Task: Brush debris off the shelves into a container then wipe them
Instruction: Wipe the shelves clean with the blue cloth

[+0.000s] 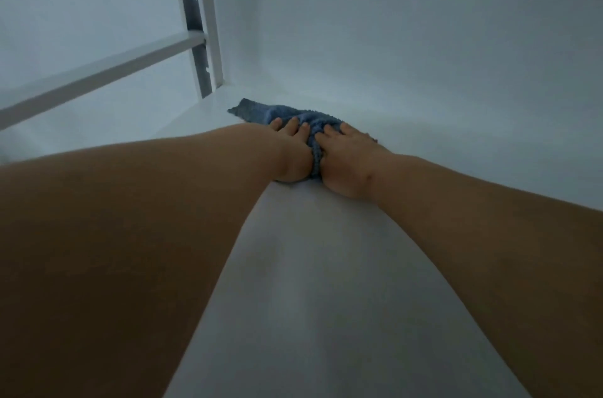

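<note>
Blue cloth (303, 123) — pressed flat to shelf (310, 267) under left hand (290, 149) and right hand (346, 156), fingers straight, loose corner trailing toward corner post (202, 22).

both arms are bare all the way up to the frame edge, no sleeves, watch or bracelets anywhere, the left hand (290, 149) and right hand (349, 162) have no gloves or rings, nails are short and plain, and there's a small mark on the right wrist.
</note>
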Demonstrator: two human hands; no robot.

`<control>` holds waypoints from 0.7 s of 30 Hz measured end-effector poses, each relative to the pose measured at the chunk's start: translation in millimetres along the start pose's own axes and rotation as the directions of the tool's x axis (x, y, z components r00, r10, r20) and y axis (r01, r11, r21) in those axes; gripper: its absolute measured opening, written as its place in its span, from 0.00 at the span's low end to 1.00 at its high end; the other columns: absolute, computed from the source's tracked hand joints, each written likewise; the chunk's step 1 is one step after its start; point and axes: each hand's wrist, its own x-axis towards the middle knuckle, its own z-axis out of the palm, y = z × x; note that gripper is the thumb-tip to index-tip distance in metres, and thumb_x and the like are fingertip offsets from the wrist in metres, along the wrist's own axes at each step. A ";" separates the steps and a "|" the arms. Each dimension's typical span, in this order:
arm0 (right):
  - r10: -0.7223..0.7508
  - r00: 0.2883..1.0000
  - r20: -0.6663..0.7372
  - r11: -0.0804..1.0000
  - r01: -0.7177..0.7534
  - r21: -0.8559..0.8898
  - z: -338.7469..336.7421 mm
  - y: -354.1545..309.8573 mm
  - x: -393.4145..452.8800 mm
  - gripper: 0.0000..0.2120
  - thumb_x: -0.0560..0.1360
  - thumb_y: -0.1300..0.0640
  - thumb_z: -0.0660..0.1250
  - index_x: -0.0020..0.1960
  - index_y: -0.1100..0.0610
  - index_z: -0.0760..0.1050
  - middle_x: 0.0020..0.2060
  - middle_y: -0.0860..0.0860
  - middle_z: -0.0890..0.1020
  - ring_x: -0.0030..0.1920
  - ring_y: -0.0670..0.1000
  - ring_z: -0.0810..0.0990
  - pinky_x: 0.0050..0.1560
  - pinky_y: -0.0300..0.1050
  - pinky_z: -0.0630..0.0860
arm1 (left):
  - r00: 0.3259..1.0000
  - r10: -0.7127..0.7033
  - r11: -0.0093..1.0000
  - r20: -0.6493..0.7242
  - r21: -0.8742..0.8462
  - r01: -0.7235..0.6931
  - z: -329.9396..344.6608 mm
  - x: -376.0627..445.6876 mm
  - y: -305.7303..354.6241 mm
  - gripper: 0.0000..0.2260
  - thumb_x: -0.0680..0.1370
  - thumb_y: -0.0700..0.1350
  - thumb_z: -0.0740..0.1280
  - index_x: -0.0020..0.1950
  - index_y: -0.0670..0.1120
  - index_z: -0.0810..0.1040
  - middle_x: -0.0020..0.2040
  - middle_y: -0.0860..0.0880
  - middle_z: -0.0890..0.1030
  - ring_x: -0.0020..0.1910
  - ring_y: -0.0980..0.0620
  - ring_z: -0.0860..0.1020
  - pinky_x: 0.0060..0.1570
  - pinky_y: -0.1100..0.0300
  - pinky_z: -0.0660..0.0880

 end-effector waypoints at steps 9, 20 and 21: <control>0.054 0.998 0.038 0.993 -0.057 0.107 5.8 -52.5 -119.9 0.30 0.82 0.48 0.48 0.79 0.55 0.41 0.79 0.50 0.44 0.78 0.54 0.41 0.77 0.56 0.42 | 0.996 0.082 0.997 0.040 -0.011 -0.082 23.6 -118.8 13.5 0.30 0.82 0.57 0.48 0.78 0.48 0.36 0.78 0.50 0.37 0.77 0.45 0.40 0.74 0.44 0.43; 0.033 0.997 0.071 0.981 -0.046 0.186 22.3 -95.2 -244.3 0.29 0.83 0.50 0.47 0.79 0.54 0.40 0.79 0.49 0.42 0.78 0.52 0.37 0.76 0.53 0.38 | 0.985 0.141 0.990 0.096 -0.038 -0.138 49.9 -242.7 34.3 0.28 0.83 0.54 0.45 0.78 0.48 0.35 0.78 0.51 0.35 0.77 0.48 0.38 0.74 0.48 0.42; 0.027 0.997 0.070 0.981 -0.040 0.191 23.3 -97.6 -256.1 0.29 0.83 0.50 0.48 0.79 0.54 0.40 0.79 0.49 0.41 0.78 0.52 0.37 0.76 0.53 0.37 | 0.985 0.140 0.990 0.105 -0.042 -0.136 51.8 -253.1 37.4 0.28 0.83 0.55 0.44 0.78 0.48 0.35 0.78 0.51 0.35 0.77 0.48 0.37 0.74 0.48 0.42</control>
